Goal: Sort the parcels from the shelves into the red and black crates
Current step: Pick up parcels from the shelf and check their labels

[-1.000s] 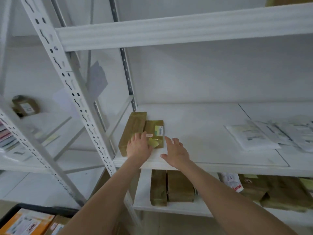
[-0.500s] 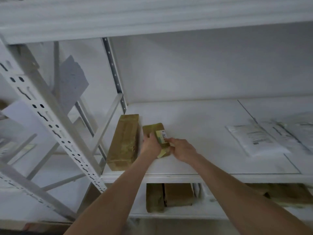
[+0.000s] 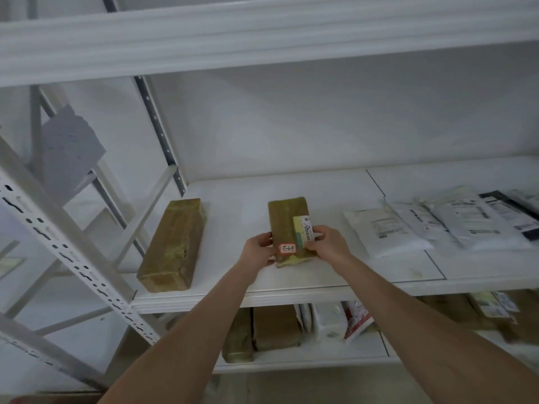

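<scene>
Hands meet at centre frame on the small brown parcel. The left hand grips its left edge, thumb up on the top face and fingers curled round the side. The right hand clasps the right edge, fingers curled over onto a yellow-green label. So both are closed tight on it, one to each side.

Near the parcel's closer end, between the two thumbs, sits a red-bordered sticker with handwriting on it. The parcel is over the middle of the white shelf, long axis running away from the camera. Whether its underside touches the board, I cannot tell.

Over at left centre, a long brown parcel lies flat on the same shelf, well apart from the held one and angled towards the perforated upright. Off to the right, white mailers overlap one another in a loose spread, running out to the right edge of the frame.

Down at lower centre, more brown parcels stand packed on the shelf beneath, with a white packet just beside them.
</scene>
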Action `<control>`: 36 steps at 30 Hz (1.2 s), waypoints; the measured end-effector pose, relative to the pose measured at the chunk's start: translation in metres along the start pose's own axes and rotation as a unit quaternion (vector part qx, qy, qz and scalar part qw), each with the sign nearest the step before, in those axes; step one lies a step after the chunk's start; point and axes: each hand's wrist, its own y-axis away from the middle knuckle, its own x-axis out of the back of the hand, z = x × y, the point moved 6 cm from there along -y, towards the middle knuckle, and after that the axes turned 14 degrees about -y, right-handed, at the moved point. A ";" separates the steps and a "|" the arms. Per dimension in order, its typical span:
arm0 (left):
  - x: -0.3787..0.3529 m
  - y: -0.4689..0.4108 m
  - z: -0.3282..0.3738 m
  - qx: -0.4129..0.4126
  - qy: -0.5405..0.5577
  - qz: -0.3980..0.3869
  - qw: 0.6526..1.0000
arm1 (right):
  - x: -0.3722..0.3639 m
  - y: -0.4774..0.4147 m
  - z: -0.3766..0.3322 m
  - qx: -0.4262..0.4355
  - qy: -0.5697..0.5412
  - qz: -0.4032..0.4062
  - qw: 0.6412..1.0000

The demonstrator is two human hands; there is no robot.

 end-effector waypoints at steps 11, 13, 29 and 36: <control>-0.028 0.006 0.020 -0.020 0.016 0.027 0.999 | 0.002 0.007 -0.006 0.055 0.099 -0.003 0.994; -0.022 0.006 0.018 -0.030 0.010 0.025 0.999 | -0.008 0.007 -0.007 0.059 0.098 -0.016 0.993; 0.149 -0.008 -0.001 -0.026 -0.403 0.234 0.884 | -0.137 0.001 -0.040 0.148 0.443 -0.110 0.878; 0.203 -0.020 -0.062 0.146 -0.430 0.128 0.881 | -0.121 -0.009 -0.036 0.094 0.498 -0.078 0.858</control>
